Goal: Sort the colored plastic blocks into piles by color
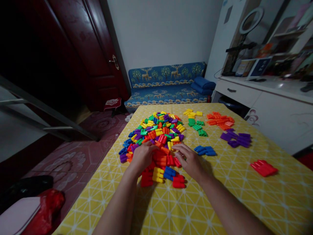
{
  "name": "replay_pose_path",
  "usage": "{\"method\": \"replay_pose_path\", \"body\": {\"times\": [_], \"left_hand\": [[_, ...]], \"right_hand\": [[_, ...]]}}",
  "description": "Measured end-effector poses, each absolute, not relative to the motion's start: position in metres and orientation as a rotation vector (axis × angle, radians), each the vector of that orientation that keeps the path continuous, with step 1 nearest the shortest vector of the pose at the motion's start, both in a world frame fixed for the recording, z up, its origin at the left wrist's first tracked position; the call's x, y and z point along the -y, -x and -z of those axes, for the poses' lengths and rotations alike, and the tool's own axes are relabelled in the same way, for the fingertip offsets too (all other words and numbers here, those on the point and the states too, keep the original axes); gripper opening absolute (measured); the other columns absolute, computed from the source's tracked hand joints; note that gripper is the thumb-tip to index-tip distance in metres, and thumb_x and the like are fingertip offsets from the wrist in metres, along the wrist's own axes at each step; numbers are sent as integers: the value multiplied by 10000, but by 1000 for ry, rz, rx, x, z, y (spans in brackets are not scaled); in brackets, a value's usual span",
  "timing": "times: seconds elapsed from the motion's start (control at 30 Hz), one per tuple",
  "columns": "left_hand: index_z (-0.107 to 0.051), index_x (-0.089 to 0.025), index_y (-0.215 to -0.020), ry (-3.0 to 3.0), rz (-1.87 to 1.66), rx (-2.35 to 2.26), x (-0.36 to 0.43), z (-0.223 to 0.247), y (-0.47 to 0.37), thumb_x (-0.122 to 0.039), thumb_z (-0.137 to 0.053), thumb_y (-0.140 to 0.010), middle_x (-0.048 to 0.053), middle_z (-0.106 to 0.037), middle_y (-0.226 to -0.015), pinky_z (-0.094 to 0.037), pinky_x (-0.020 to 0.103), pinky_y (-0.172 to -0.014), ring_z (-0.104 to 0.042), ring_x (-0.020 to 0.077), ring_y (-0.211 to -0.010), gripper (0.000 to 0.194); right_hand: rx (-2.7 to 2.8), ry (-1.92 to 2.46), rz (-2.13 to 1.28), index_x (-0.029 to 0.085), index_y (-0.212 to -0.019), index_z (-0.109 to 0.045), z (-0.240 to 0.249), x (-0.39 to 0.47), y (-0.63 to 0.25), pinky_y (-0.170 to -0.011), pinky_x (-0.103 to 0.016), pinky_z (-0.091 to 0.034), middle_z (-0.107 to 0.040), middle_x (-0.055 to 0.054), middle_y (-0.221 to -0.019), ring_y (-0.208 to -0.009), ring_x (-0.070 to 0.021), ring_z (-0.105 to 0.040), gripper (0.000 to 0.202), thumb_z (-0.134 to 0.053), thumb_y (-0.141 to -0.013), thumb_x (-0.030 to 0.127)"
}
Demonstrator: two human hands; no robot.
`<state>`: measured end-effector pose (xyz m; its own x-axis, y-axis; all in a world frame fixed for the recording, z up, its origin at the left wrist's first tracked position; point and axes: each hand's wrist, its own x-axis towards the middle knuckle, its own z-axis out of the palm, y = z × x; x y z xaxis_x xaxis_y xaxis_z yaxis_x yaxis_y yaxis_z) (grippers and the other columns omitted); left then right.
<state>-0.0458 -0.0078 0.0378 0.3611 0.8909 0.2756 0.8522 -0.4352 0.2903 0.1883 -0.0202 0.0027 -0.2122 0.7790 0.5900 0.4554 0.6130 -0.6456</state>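
Observation:
A large heap of multicoloured plastic building blocks (158, 132), shaped like joined tubes, covers the left part of the table. On the heap's near left side rests my left hand (143, 156), its fingers stretched over red and orange blocks (160, 158) and partly hidden. Across from it, my right hand (189, 161) touches the heap's right edge beside red blocks (171, 160); its curved fingers are apart and I see nothing gripped. Just in front of my hands lie a yellow block (158, 175), a blue block (169, 173) and a red block (179, 181).
Separate groups lie to the right on the yellow patterned tablecloth (168, 212): yellow (192, 113), green (197, 126), orange (220, 120), purple (236, 138), blue (205, 150) and red blocks (264, 167). Behind stands a blue sofa (166, 93); a white cabinet (281, 114) is right.

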Motion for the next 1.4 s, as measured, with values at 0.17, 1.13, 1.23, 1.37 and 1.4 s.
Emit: {"method": "replay_pose_path", "body": {"times": [0.17, 1.13, 1.23, 1.37, 1.4], "left_hand": [[-693, -187, -998, -2077, -1198, -1341, 9, -39, 34, -106, -574, -789, 67, -711, -954, -529, 282, -729, -668, 206, -861, 254], [-703, -136, -1003, -1693, -1224, -1354, 16, -30, 5, -407, -688, -799, 11, -642, -713, -389, 223, -567, -543, 141, -626, 340], [-673, -149, -951, -1429, -1534, -1422, 7, -29, 18, -463, -672, -792, -5, -629, -691, -408, 218, -563, -549, 133, -604, 353], [-631, -169, -893, -1159, -1636, -1337, 0, -26, 29, -534, -705, -743, -19, -628, -712, -417, 201, -543, -563, 121, -598, 402], [-626, -167, -889, -1145, -1596, -1317, 1, -26, 28, -540, -712, -737, -18, -627, -712, -408, 196, -528, -559, 116, -585, 412]], "right_hand": [[1746, 987, -560, 228, -1097, -667, -4, 24, -183, -753, -308, -580, -696, -82, -1089, -894, -183, -688, 241, -548, -890, 191], [1571, 1134, -1033, 126, -1014, -676, -6, 34, -172, -460, -225, -450, -563, 38, -512, -443, -124, -558, 331, -628, -818, 388], [1588, 1152, -997, 139, -943, -695, -8, 37, -171, -426, -215, -415, -567, 33, -538, -436, -113, -533, 269, -646, -783, 350], [1454, 1128, -957, 149, -908, -692, -13, 37, -176, -430, -205, -391, -529, 47, -521, -444, -98, -500, 259, -646, -801, 381], [1392, 1123, -954, 149, -931, -686, -13, 35, -178, -433, -205, -395, -535, 49, -532, -442, -95, -496, 278, -647, -808, 395]]}}
